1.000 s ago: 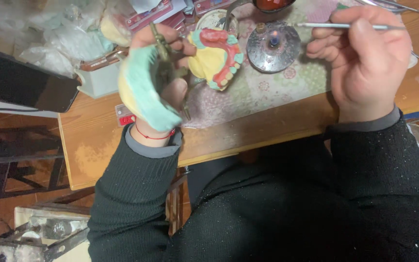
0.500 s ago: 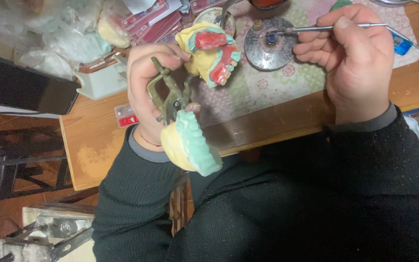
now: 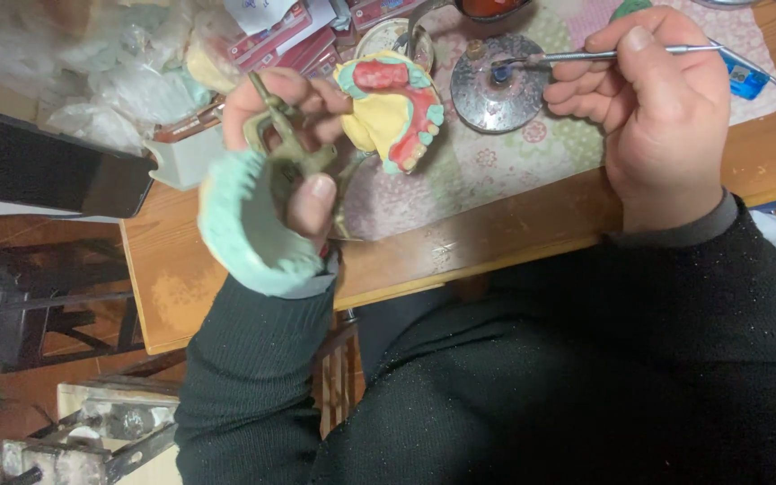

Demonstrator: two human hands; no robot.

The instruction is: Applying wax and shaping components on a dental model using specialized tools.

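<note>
Dental articulator (image 3: 298,153) in left hand (image 3: 294,135)

On the table (image 3: 532,224), the dental model (image 3: 392,112) lies left of, seemingly beside, the round dish (image 3: 496,85).

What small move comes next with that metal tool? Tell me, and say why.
Probably carry the metal tool from the round metal dish across to the red wax on the yellow dental model. The right hand has the tool's tip resting in the dish, while the left hand holds the hinged model open with its wax side turned toward the tool.
</note>
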